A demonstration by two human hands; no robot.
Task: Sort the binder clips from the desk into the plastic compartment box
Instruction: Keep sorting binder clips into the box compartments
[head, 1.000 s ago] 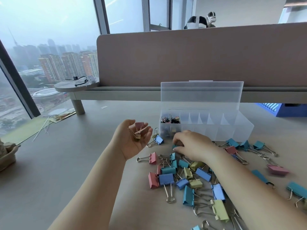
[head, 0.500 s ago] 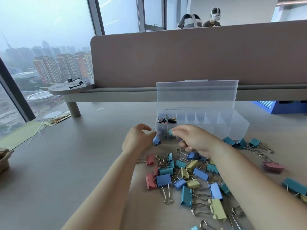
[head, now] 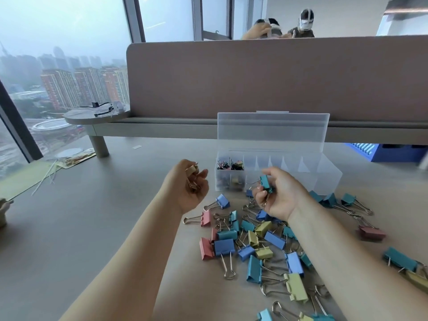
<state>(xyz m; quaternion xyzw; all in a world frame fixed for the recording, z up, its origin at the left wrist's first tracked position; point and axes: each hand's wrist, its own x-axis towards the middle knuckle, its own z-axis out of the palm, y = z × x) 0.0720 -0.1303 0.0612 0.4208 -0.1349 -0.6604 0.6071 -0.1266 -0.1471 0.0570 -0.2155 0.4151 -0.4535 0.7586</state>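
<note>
status: sorting is in its early part; a pick is complete and placement is pending.

right hand (head: 282, 193): raised off the desk (head: 69, 228), palm turned toward the camera, fingers curled. thumb and fingers pinch a teal binder clip (head: 264, 181), body uppermost, wire handles hanging down into the curl of the fingers. the clip sits just in front of the near wall of the plastic compartment box (head: 324, 181), not yet above any cell.

left hand (head: 187, 191): held at nine o'clock of the box, clear of the desk, fingers cupped round a few small clips (head: 192, 171). one is tan. the exact count cannot be told.

box: it stands at twelve o'clock of the main pile of binder clips (head: 224, 246), with the lid (head: 273, 133) upright behind it. the leftmost compartment (head: 229, 172) holds small dark and mixed clips. the cells toward three o'clock look unfilled through the frosted walls, though this is not certain.

remaining stock: most of the clips lie loose on the desk, blue, teal, yellow and pink, handles interlocked in places. a teal group (head: 331, 199) lies at the box's five o'clock, and a pink clip (head: 370, 232) lies apart further toward three o'clock.

assessment: the step in hand is carrying the teal clip to its compartment. the next move calls for lifting it over the near wall, choosing one cell for its kind, and letting go only once it is clear of the dividers. the left hand's load likely belongs in the leftmost cell. tangled handles in the pile may drag neighbours on later picks.
</note>
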